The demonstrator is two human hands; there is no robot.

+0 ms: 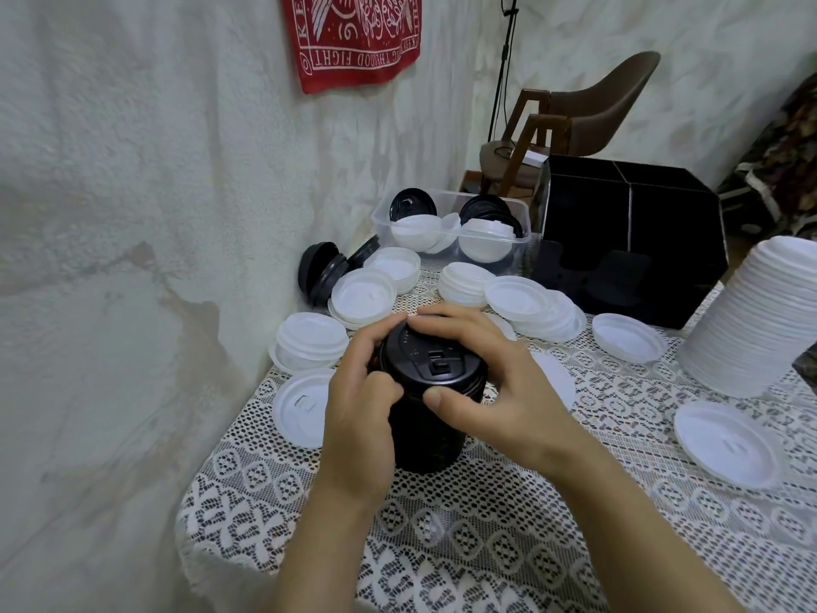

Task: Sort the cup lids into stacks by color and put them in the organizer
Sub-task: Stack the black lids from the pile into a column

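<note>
Looking down in the head view, you had both hands on the black stack (424,440) of lids. It stood upright on the lace-covered surface (486,546), close in front of you and near the surface's left side. Your left hand (358,418) wrapped the stack's left side, with the fingers curled round its upper part. Your right hand (482,373) gripped the top lid (435,362), with the thumb pressed on the near rim and the fingers hooked over the far rim. That lid lay sip-hole side up. I could not tell whether it sat fully down on the stack.

Loose white lids (362,294) lay round the stack, some alone and some in short piles, to your left, behind your hands and off to the right. A single lid (731,442) lay flat at the right, near the foot of the white stack (760,320), which rose tall at the surface's right edge.

The organizer (628,232), black with dividing walls, sat at the far right of the surface, behind the loose lids. Its inside was too dark for me to tell what it held. Just to its left was the clear tub (380,216), holding black and white lids mixed together. A few black lids (320,272) leaned on edge against the wall (132,214), left of the tub.

A red cloth (353,33) hung on the wall, and a chair (588,104) stood beyond the surface.
</note>
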